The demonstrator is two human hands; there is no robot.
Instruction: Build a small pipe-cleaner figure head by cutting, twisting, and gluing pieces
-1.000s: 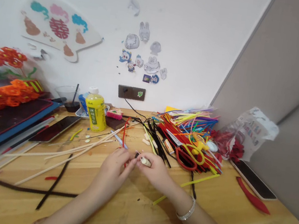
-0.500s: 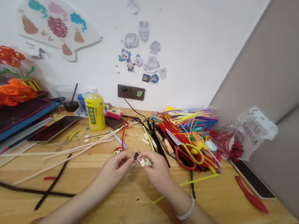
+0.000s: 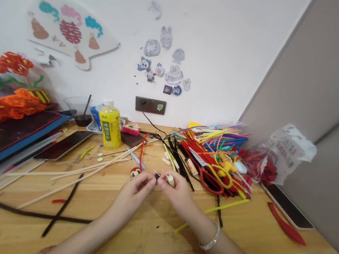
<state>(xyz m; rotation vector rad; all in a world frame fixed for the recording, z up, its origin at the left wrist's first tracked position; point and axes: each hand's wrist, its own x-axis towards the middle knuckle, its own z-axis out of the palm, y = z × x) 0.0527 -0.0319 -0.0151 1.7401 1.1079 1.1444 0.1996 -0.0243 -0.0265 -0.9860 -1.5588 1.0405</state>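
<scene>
Both my hands meet over the middle of the wooden table (image 3: 126, 240). My left hand (image 3: 134, 192) is closed in a pinch on a small black piece (image 3: 157, 176). From the other side my right hand (image 3: 179, 195) is closed too, its fingertips at the same black piece. A small cream-coloured piece with a rounded end (image 3: 170, 181) sticks up from the fingers of my right hand; its kind I cannot make out. Just behind my left fingers lies a small red-and-white figure (image 3: 135, 172), partly hidden.
Red-handled scissors (image 3: 209, 178) lie on a heap of pipe cleaners (image 3: 219, 137) at right. A yellow bottle (image 3: 110, 128) stands behind wooden sticks (image 3: 84, 177). Black pipe cleaners (image 3: 60, 208) cross at front left. Phones (image 3: 63, 144) lie at both sides.
The cream piece in my right hand has tipped more upright. My fingertips have shifted slightly around the black piece. The whole view has moved a little.
</scene>
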